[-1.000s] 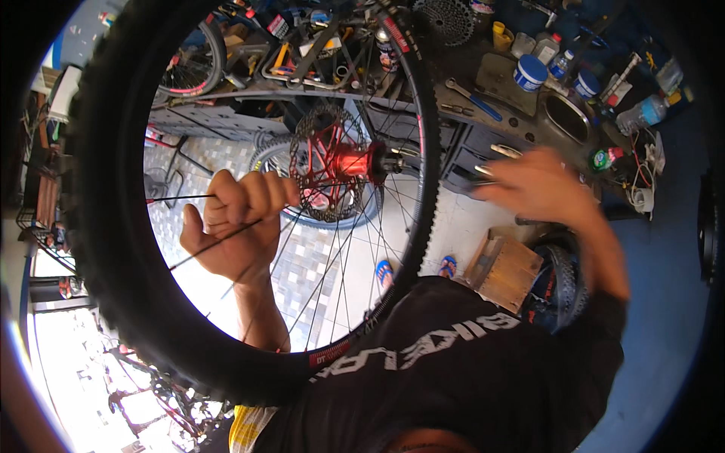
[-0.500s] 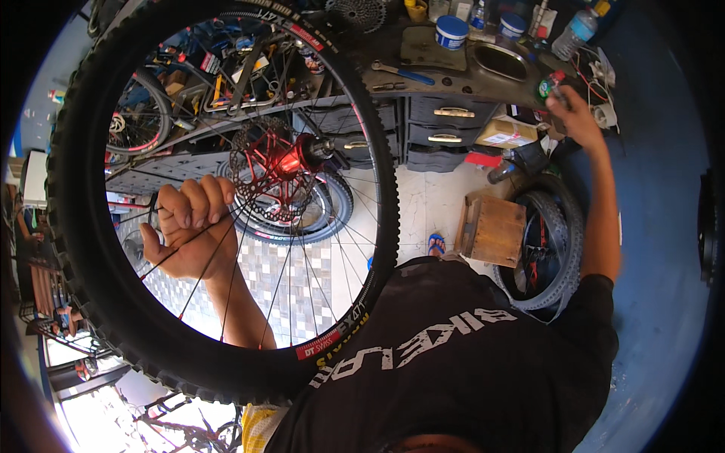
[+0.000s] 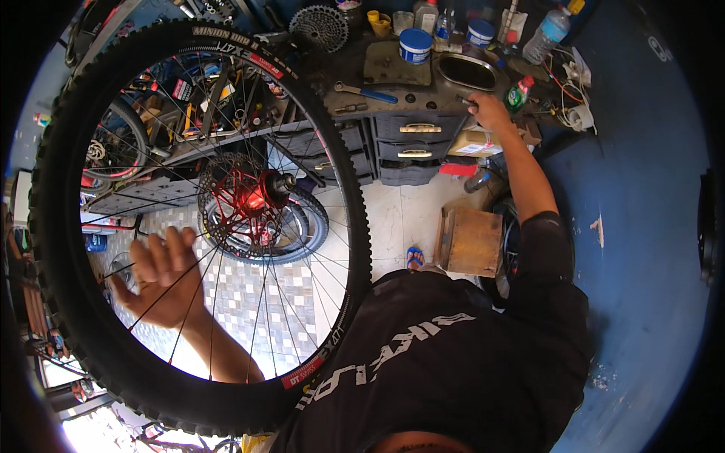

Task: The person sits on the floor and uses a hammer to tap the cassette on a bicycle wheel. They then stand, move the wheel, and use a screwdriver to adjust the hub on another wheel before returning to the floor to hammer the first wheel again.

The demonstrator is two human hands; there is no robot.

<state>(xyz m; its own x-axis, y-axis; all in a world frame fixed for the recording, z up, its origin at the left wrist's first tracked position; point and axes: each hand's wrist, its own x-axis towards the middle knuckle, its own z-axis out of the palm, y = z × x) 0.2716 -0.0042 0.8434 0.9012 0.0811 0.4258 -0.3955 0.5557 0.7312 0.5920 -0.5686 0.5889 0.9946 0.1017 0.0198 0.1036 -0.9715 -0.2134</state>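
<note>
A bicycle wheel [image 3: 351,226] with a knobby black tyre stands upright on my left, its red hub [image 3: 260,192] and brake disc [image 3: 219,200] facing the bench. My left hand [image 3: 162,283] is behind the spokes, its slightly blurred fingers loosely raised and the thumb apart. Thin black spokes cross in front of its palm. Over the bench edge, my right hand [image 3: 492,113] is stretched forward, fingers closed on a small dark cylindrical part [image 3: 466,100]. Its exact kind is too small to tell. A green bottle [image 3: 519,93] with a red cap stands just right of that hand.
On the workbench [image 3: 317,102] lie a blue-handled wrench [image 3: 366,93], a cassette [image 3: 319,30], a blue-and-white tub [image 3: 414,47] and an oval metal tray [image 3: 495,79]. Below are drawers [image 3: 411,140], a wooden box [image 3: 470,241] and another wheel [image 3: 306,226]. A blue wall [image 3: 634,226] bounds the right.
My right hand has moved left along the bench, away from the green bottle, with the small part. My left hand's fingers have loosened from around the spokes. The view has shifted slightly.
</note>
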